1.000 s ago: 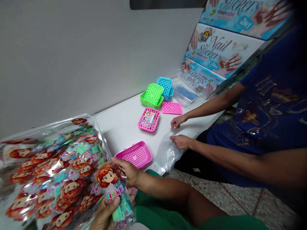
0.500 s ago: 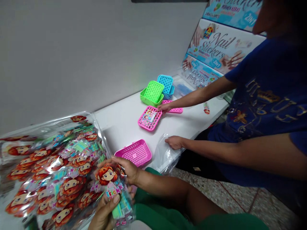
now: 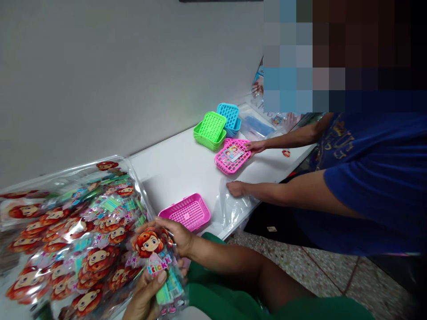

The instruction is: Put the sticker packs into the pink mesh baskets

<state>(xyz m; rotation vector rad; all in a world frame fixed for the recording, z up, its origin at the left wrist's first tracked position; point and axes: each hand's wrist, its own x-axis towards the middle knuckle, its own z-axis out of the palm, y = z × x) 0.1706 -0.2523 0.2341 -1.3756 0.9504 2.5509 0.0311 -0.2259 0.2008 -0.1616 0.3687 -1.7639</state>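
Both my hands hold one clear sticker packet (image 3: 156,262) printed with a red-haired cartoon girl. My left hand (image 3: 144,298) grips it from below, thumb pressed on its front. My right hand (image 3: 176,235) closes on its upper right edge. The packet sits just right of a big clear bag (image 3: 66,222) full of the same packets. An empty pink basket (image 3: 185,212) stands on the white table (image 3: 173,164) just beyond my right hand.
A person in a blue shirt stands at the right; one hand (image 3: 255,146) touches a pink basket (image 3: 232,156) holding a packet, the other hand (image 3: 235,188) rests on a clear plastic bag (image 3: 233,211). Green baskets (image 3: 210,130) and blue baskets (image 3: 229,118) are stacked by the wall.
The other person has slid the filled pink basket to the right, over the flat pink lid. My hands and the packet have stayed put.
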